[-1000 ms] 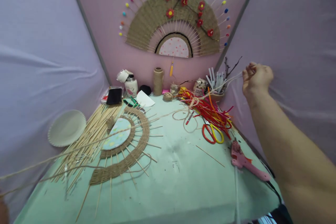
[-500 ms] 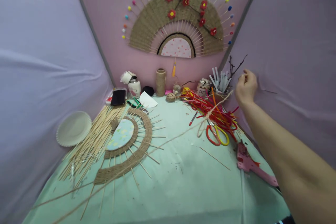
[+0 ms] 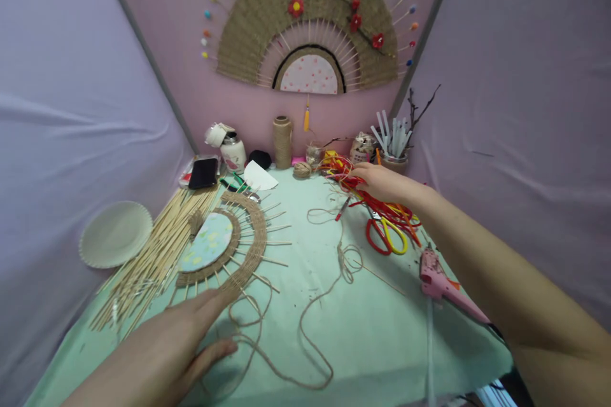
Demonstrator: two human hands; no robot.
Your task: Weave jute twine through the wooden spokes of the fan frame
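Observation:
A half-round woven piece (image 3: 260, 229) lies on the green cloth, with thin sticks fanning out and a pale blue patterned half-disc (image 3: 210, 243) at its centre. My left hand (image 3: 191, 334) reaches over its lower end, fingers stretched and thumb apart. Loose jute twine (image 3: 305, 324) trails in loops from beside that hand across the cloth. My right hand (image 3: 379, 181) is at the pile of red and orange craft strands (image 3: 382, 206), its fingers extended and partly apart. Scissors (image 3: 396, 238) with red and yellow handles lie just below it.
A pink glue gun (image 3: 449, 289) rests at the right. On the left are a bundle of sticks (image 3: 157, 248), a white plate (image 3: 116, 235) and a black phone (image 3: 203, 173). A twine spool (image 3: 282, 143) stands by the back wall, under a large flowered fan (image 3: 305, 25).
My right hand came down and left from the right wall to the red strands. The twine, stretched taut before, now lies slack in loops. My left hand has entered over the woven piece.

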